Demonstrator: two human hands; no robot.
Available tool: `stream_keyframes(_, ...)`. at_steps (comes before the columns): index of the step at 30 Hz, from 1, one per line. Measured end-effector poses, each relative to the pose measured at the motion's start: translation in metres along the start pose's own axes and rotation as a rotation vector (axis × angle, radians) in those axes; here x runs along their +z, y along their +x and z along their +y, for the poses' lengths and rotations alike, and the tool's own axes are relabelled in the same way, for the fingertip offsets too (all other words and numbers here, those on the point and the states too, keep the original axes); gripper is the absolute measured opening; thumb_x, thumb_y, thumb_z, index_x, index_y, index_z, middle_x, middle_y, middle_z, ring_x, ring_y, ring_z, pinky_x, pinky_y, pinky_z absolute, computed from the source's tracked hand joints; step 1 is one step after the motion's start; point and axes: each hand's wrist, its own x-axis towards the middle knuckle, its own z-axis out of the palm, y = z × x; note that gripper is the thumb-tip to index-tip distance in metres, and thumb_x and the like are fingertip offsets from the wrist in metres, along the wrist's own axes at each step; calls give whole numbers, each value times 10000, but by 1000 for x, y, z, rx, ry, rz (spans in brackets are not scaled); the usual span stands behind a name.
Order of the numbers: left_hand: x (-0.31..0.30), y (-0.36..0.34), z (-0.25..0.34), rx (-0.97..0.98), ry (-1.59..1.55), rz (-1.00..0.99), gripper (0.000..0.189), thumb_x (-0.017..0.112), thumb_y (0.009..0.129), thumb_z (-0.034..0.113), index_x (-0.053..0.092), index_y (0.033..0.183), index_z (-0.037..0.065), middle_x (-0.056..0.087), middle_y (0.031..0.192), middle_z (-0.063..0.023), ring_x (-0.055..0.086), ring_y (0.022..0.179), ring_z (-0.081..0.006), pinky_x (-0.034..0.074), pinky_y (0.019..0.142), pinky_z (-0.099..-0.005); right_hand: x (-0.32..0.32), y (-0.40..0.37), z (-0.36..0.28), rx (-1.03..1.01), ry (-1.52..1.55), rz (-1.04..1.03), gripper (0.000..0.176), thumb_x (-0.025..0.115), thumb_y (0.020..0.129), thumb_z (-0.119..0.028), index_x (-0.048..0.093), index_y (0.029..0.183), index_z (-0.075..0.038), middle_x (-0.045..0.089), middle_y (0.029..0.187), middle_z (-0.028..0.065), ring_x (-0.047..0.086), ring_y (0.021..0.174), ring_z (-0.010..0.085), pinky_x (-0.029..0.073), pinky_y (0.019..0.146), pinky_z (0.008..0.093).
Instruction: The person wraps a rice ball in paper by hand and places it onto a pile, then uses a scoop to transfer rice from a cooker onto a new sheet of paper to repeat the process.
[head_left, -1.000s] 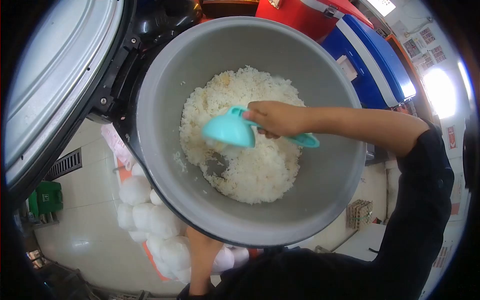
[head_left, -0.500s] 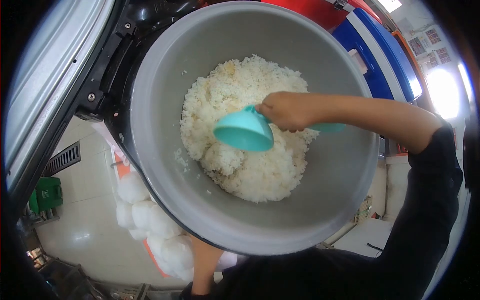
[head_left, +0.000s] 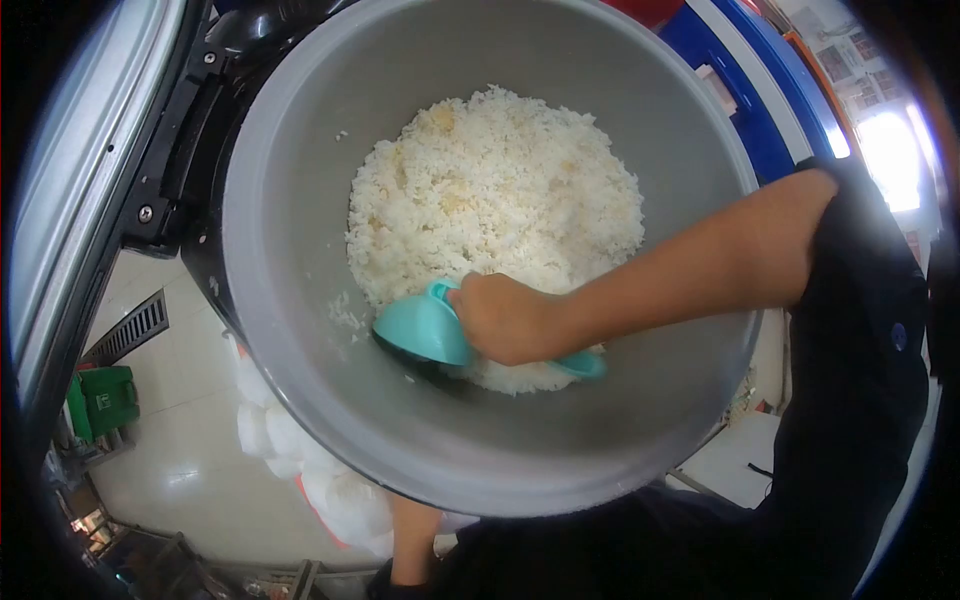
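A heap of cooked white rice (head_left: 510,190), with a few yellowish patches, lies in the bottom of a large grey pot (head_left: 300,200). My right hand (head_left: 505,320) is closed around a turquoise rice scoop (head_left: 420,330). The scoop's rounded bowl points left, low against the near-left edge of the heap, and the handle's wide end (head_left: 583,365) shows to the right of my fist. Below the pot's near rim, only the wrist and forearm of my left hand (head_left: 412,530) show. Its fingers are hidden behind the rim, beside white rounded bundles (head_left: 345,500).
A black hinge (head_left: 165,190) and a raised silvery lid (head_left: 90,170) stand at the pot's left. Blue and white cooler box (head_left: 750,80) sits at the back right. On the tiled floor (head_left: 190,440) are a green bin (head_left: 103,402) and a dark drain grate (head_left: 130,328).
My right hand has moved down and left in the view with the scoop, from above the rice to its near-left edge. The view has shifted slightly; my left forearm stays below the rim.
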Motion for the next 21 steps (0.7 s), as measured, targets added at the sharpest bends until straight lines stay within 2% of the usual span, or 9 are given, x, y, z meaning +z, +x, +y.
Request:
stream_keyframes(2, 0, 1, 2, -1, 6, 0, 675, 651, 713, 398, 438, 1190, -30, 436, 1198, -255, 381, 1129, -415, 268, 961, -443, -16, 2, -13, 200, 106, -374, 450, 252, 963, -260, 471, 819, 105, 509, 545, 166, 536, 465, 276, 474, 527, 405)
stream_keyframes(5, 2, 2, 2, -1, 9, 0, 664, 653, 712, 392, 445, 1181, -30, 444, 1185, -253, 390, 1119, -413, 276, 953, -441, -32, -11, -5, 72, 59, -503, 486, 225, 965, -301, 491, 758, 49, 482, 527, 113, 493, 428, 226, 451, 455, 363)
stream_keyframes(7, 3, 2, 2, -6, 10, 0, 656, 654, 711, 387, 449, 1174, -30, 449, 1177, -251, 396, 1112, -411, 281, 948, -440, -61, -25, -5, 367, 282, -602, 489, 223, 967, -346, 474, 693, -27, 431, 511, 39, 430, 398, 153, 388, 381, 304)
stream_keyframes(9, 3, 2, 1, -7, 10, -4, 649, 655, 710, 383, 453, 1168, -30, 455, 1168, -249, 402, 1105, -409, 286, 942, -438, -96, -36, -2, 381, 368, -748, 440, 237, 961, -337, 444, 669, -81, 369, 504, -12, 373, 398, 86, 324, 359, 241)
stream_keyframes(11, 3, 2, 1, -8, 10, -3, 641, 656, 709, 379, 457, 1162, -29, 460, 1160, -247, 408, 1098, -408, 291, 937, -437, -120, -34, 18, 321, 410, -949, 357, 272, 935, -331, 491, 788, -89, 400, 543, -15, 333, 405, 68, 347, 382, 234)
stream_keyframes(14, 4, 3, 2, -4, 6, 2, 630, 658, 708, 372, 463, 1153, -29, 468, 1147, -245, 417, 1088, -405, 299, 929, -435, -152, -34, 31, 390, 479, -930, 313, 295, 927, -326, 456, 754, -120, 312, 545, -59, 275, 424, 21, 278, 363, 199)
stream_keyframes(17, 3, 6, 5, 1, 0, 6, 619, 660, 706, 366, 470, 1144, -29, 477, 1135, -242, 426, 1077, -403, 307, 921, -433, -163, -35, 31, 523, 510, -634, 283, 307, 918, -299, 457, 767, -113, 341, 553, -57, 288, 423, 23, 274, 354, 208)
stream_keyframes(19, 1, 7, 7, 1, -2, 16, 611, 661, 705, 361, 474, 1137, -28, 482, 1126, -240, 432, 1071, -401, 313, 916, -432, -159, -33, 30, 512, 543, -449, 291, 303, 905, -270, 495, 926, -52, 320, 538, -42, 287, 405, 23, 251, 325, 190)
stream_keyframes(21, 0, 7, 8, 0, -11, 20, 603, 662, 704, 357, 478, 1131, -28, 487, 1118, -238, 438, 1064, -399, 318, 911, -431, -148, -29, 25, 500, 537, -412, 320, 287, 921, -286, 499, 929, -46, 345, 536, -23, 301, 395, 36, 276, 328, 205)
